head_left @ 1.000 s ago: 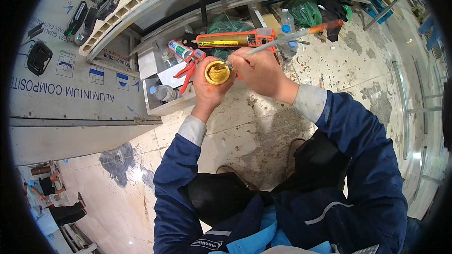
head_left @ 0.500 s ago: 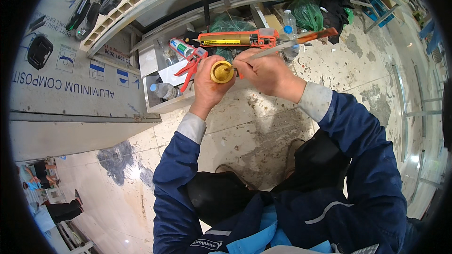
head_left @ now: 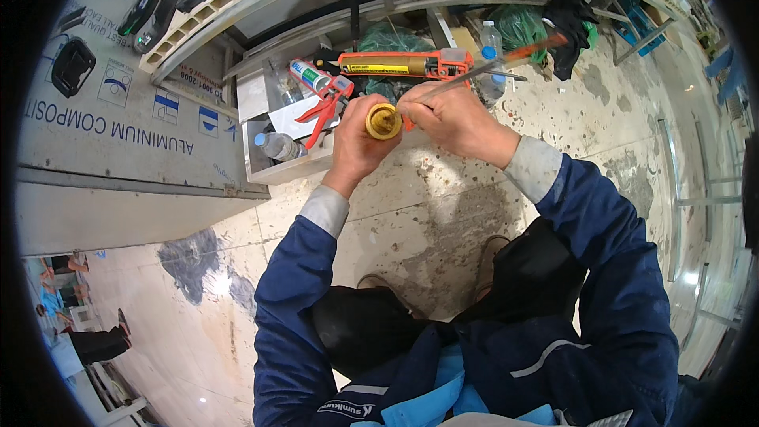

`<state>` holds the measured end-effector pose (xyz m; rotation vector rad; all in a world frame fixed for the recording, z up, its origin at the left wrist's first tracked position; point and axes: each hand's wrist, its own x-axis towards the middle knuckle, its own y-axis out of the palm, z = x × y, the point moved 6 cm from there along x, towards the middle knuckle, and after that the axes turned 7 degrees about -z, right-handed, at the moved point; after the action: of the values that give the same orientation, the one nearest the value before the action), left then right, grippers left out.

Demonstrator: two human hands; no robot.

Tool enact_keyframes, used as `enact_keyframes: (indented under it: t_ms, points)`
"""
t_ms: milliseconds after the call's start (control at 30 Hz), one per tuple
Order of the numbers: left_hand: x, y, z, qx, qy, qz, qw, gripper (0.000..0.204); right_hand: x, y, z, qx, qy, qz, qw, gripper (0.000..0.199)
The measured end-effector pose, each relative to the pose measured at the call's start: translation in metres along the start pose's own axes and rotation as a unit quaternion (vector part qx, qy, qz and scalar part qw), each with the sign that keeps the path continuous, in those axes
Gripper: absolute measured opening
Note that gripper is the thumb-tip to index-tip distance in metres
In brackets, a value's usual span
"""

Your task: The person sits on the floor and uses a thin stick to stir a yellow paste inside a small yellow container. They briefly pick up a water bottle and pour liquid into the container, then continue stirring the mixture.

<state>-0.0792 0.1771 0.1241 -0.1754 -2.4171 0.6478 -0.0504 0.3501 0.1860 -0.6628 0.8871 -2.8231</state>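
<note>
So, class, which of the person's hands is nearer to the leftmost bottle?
Left: the left hand is right of the leftmost bottle; the right hand is farther right.

Bright light glares off the floor (strongest at left), the stick blurs, and straight edges bend near the black rim.

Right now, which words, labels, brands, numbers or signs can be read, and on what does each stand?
I copy no wording; lettering stands on:
Grey panel: large blue lettering, numbers, pictograms.
Dark blue jacket: white lettering.
White-and-green tube: large letters; rest too small.
Orange gun, yellow label: print too small.
</note>
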Motion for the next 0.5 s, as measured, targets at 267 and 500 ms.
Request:
enact_keyframes:
  t_ms: [267, 500]
  points:
    - [0.005, -0.010, 0.000, 0.033, 0.025, -0.001, 0.999, 0.049, -0.011, -0.002, -0.015, 0.047, 0.154, 0.058, 0.985, 0.019]
    - [0.004, -0.014, 0.000, 0.029, 0.026, -0.010, 0.999, 0.046, -0.002, -0.014, -0.001, 0.077, 0.117, 0.029, 0.990, 0.018]
